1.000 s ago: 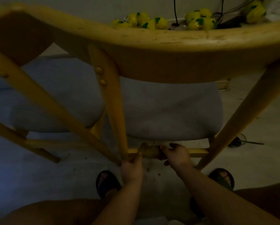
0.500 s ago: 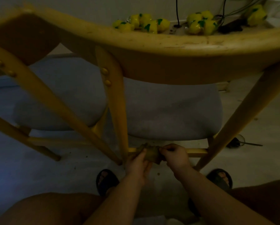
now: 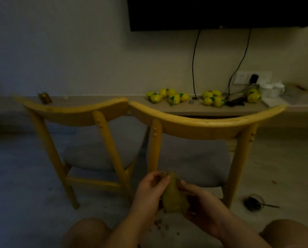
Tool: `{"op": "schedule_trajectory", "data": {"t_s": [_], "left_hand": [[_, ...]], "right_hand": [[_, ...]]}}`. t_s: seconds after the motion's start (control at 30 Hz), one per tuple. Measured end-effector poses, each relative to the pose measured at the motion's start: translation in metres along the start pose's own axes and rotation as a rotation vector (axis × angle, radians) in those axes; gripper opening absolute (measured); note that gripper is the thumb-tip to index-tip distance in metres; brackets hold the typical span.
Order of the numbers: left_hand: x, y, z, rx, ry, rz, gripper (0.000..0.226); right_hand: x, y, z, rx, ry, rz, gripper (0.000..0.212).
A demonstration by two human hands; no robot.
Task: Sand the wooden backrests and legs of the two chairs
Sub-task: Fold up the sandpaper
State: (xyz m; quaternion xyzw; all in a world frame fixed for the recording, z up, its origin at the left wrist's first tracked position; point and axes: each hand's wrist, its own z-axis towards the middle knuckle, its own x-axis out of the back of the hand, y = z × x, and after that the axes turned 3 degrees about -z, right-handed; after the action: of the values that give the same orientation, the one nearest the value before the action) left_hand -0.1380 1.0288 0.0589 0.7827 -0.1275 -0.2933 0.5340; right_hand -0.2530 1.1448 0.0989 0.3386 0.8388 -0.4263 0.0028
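Two chairs stand side by side with their backs to the person, the left chair (image 3: 88,140) and the right chair (image 3: 203,145), backrests nearly touching at the middle, and both hands are off the wood, busy with a crumpled, yellowish sanding pad (image 3: 173,196) held in front of the right chair's lower rail. The likeliest trouble, as I judge it, is the pad itself: it looks worn and bunched, and small crumbs (image 3: 160,223) lie on the floor just below it, so it may shed more grit or tear if it is folded hard, and a lumpy pad would sand the round legs unevenly. The dim light could also hide patches that are missed on the backrests. A dark round thing with a thin tool (image 3: 255,203) lies on the floor near the right chair's leg and could be kicked or knelt on. The left hand (image 3: 149,192) is curled, fingers bent over the pad's upper left edge. The right hand (image 3: 203,206) cups the pad from below and the right, fingers partly closed round it; how tightly it grips I cannot tell.
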Motion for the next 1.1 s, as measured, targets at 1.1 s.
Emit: {"op": "schedule_trajectory", "data": {"t_s": [1.1], "left_hand": [[-0.123, 0.654, 0.112, -0.747, -0.069, -0.126, 0.018]], "right_hand": [[-0.272, -0.595, -0.127, 1.161, -0.116, -0.263, 0.010]]}}
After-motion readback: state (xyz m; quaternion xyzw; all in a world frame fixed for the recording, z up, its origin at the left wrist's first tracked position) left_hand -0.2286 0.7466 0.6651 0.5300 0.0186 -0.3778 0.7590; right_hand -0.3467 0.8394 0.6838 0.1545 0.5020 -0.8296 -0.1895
